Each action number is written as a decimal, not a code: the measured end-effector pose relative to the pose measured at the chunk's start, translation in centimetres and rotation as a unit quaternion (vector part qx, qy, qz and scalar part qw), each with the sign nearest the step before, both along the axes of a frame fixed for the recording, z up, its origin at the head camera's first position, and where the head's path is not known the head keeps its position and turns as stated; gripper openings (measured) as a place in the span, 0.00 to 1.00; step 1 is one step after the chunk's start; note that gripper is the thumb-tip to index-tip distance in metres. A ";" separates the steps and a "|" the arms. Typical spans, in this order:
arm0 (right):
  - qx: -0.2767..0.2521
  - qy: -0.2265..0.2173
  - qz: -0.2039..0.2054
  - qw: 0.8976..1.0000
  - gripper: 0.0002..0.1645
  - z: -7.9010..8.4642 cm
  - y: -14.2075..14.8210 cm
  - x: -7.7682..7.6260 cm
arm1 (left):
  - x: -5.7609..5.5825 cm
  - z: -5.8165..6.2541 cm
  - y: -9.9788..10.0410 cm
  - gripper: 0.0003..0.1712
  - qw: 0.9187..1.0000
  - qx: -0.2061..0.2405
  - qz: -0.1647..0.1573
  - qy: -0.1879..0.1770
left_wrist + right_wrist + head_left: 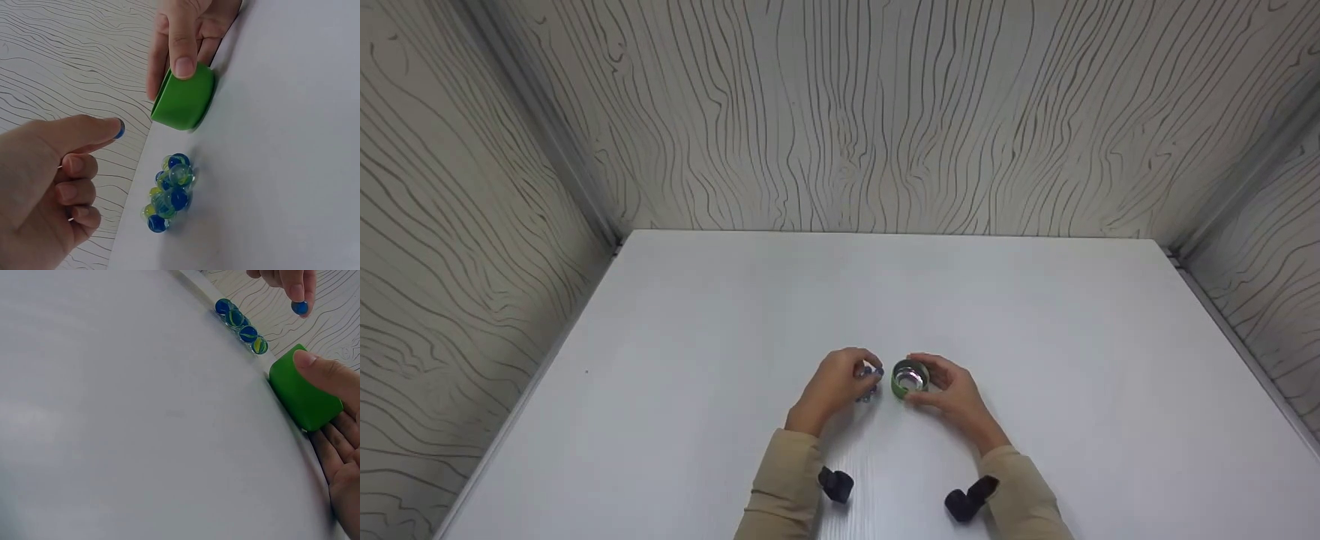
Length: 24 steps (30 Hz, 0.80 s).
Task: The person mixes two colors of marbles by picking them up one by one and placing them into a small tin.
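Blue marble [300, 307] held by left hand [840, 381] above desk [697, 315], near green cup [185, 101].
Left fingers: thumb and forefinger pinch the marble, other three curled. Right hand [951, 390]: fingers gripping the cup, thumb on near side; cup upright on desk. Glass marbles [179, 198] clustered on desk just beside cup. Line-patterned wall [847, 112] behind.

We list: cup [184, 104] on table [675, 337]; at cup's nine o'clock, marble cluster [170, 194], then left hand [835, 381], single marble [299, 307] in its pinch; at three, right hand [957, 394]; at twelve, back wall [847, 112].
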State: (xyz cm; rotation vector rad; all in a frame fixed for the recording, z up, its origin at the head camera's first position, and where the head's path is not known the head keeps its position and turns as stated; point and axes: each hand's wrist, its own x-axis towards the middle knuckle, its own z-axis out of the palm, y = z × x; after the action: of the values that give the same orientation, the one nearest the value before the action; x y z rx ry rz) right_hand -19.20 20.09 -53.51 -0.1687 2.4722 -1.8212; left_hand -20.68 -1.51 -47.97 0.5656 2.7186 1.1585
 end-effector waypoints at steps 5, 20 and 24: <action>-0.003 -0.004 0.000 1.000 0.40 0.0 0.1 0.1 | 0.0 0.0 0.4 0.09 1.000 0.001 -0.010 0.004; -0.010 -0.010 0.000 1.000 0.40 0.0 0.1 0.2 | 0.1 -0.3 1.5 0.11 1.000 -0.012 -0.020 -0.006; -0.010 -0.008 0.001 1.000 0.39 -0.1 0.1 0.2 | 0.0 -0.4 1.8 0.11 1.000 -0.014 -0.023 -0.004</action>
State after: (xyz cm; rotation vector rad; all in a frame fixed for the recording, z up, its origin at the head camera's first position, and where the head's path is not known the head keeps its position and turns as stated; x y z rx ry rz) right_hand -19.01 20.14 -53.59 -0.1568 2.4437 -1.8401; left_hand -20.70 0.25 -48.36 0.6158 2.6945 1.1086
